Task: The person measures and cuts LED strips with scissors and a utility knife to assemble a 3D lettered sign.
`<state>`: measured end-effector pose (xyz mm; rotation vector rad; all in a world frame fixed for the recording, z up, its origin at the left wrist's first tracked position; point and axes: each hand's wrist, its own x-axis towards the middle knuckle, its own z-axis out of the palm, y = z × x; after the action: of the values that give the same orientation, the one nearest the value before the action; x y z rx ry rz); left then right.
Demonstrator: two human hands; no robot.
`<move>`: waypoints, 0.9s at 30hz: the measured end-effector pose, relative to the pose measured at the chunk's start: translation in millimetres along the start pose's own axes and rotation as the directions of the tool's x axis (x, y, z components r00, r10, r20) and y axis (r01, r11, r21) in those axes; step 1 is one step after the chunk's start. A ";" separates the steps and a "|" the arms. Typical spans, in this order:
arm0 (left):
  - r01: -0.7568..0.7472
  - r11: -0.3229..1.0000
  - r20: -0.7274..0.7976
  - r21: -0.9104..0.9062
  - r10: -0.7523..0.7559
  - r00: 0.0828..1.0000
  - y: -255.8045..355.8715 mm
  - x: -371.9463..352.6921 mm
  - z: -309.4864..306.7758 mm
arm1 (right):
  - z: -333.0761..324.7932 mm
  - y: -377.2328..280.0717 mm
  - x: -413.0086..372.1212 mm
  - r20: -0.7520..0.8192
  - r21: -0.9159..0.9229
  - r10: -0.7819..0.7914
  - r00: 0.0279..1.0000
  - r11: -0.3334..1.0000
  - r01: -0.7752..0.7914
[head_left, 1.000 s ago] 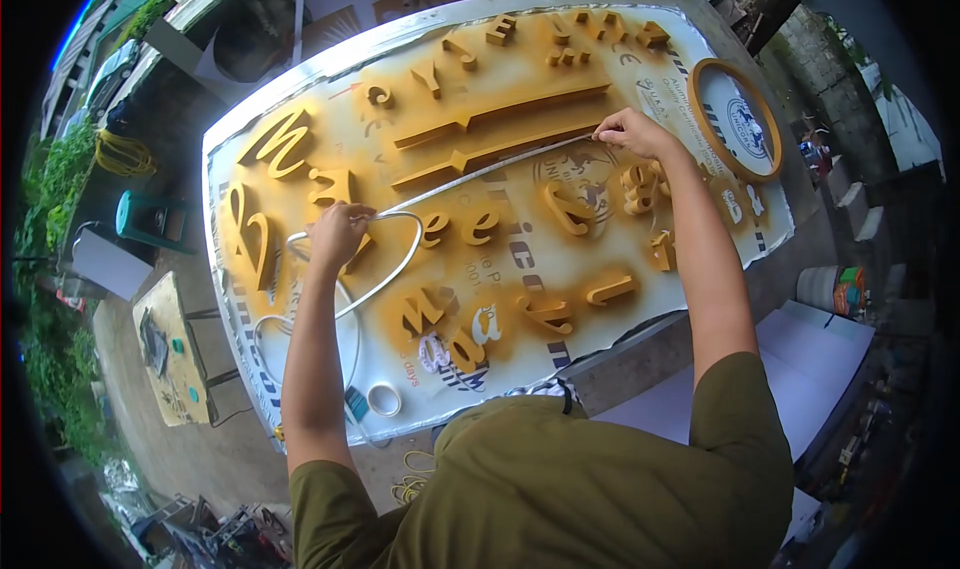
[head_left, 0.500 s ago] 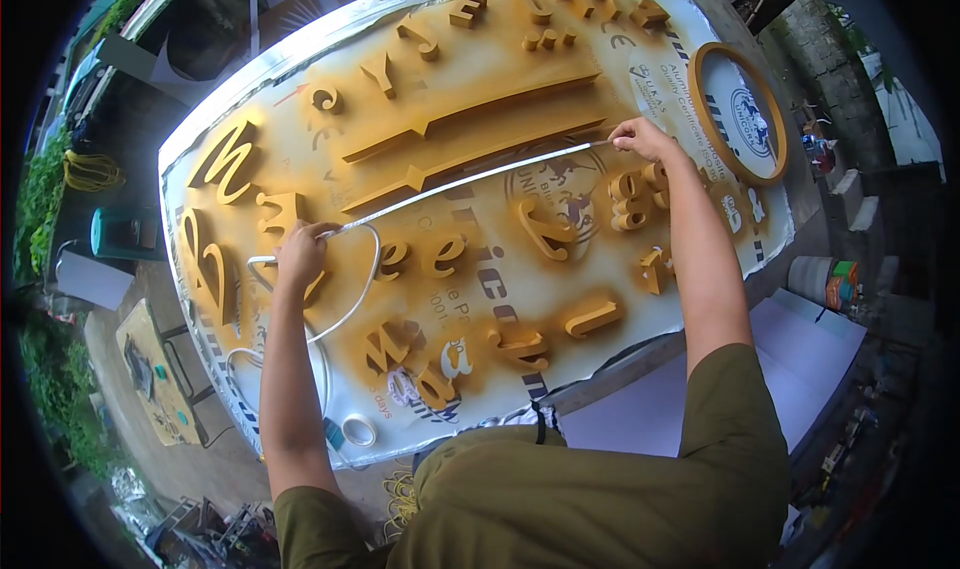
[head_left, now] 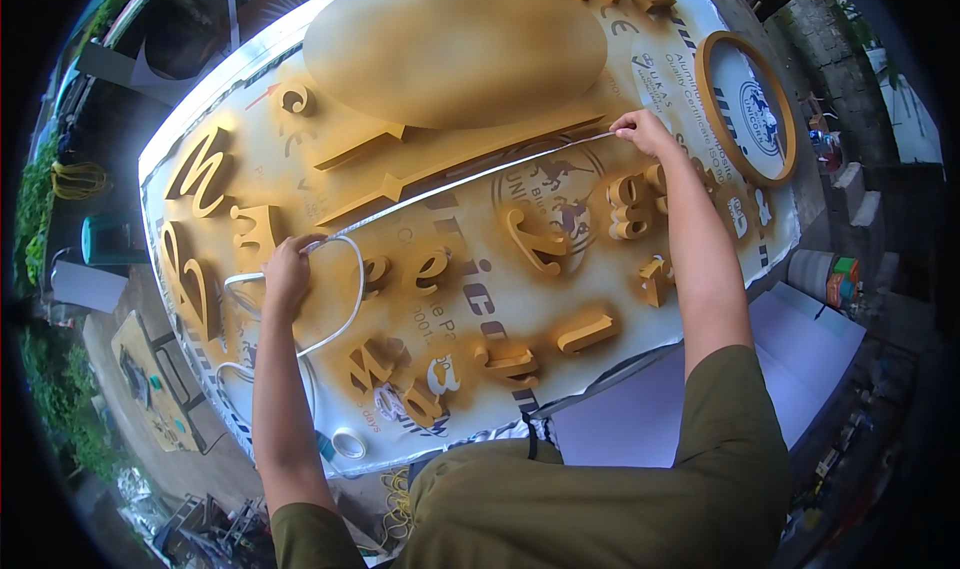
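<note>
A white flexible strip [head_left: 400, 204] is stretched taut between my hands, above the lower of two long gold bars [head_left: 390, 186]. My left hand [head_left: 288, 272] is closed on the strip near the bar's left end; the spare length loops below and beside it. At the bar's right end, my right hand [head_left: 643, 132] pinches the strip's tip. Near my left hand is a gold letter m [head_left: 255, 227], and gold letters e [head_left: 430, 271] lie right of it. A blurred oval patch hides part of the upper bar and the letters behind it.
Gold letters cover the printed, foil-edged board [head_left: 480, 409]. A gold ring [head_left: 707, 89] lies at its right end, a tape roll [head_left: 349, 443] at its near left edge. A small side table [head_left: 150, 384] stands left; white sheets [head_left: 640, 399] are at the near right.
The view has shifted slightly, and the board appears lower left. Both hands still hold the strip taut, my right hand slightly higher and farther right. A blurred oval now covers the upper board.
</note>
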<state>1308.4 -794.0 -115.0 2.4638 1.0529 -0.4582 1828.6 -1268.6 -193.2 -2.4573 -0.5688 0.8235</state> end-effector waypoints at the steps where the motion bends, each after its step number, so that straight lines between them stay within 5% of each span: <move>1: -0.001 1.000 0.001 -0.014 0.001 1.000 3.4 0.9 1.1 | 0.5 3.6 1.6 -0.014 0.019 -0.009 1.000 1.000 0.009; 7: 0.050 0.999 0.021 0.000 -0.050 0.999 10.4 5.3 7.4 | -6.7 5.9 -2.5 -0.061 0.004 -0.005 0.998 1.000 0.005; 16: -0.096 0.992 -0.024 -0.076 0.095 0.995 32.0 14.2 3.8 | -23.7 50.6 1.3 -0.136 0.082 -0.023 0.991 0.996 0.034; 23: -0.132 0.967 0.106 -0.219 0.158 0.982 47.4 27.4 0.7 | -37.4 81.0 3.4 -0.234 0.084 -0.041 0.971 0.994 0.063; 27: -0.224 0.972 0.091 -0.070 0.230 0.969 41.7 36.6 5.8 | -39.5 94.4 7.0 -0.243 0.135 -0.063 0.968 0.986 0.098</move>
<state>1362.6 -800.8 -126.1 2.4439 0.7233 -0.4625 1880.6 -1352.4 -221.4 -2.3377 -0.4975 0.5091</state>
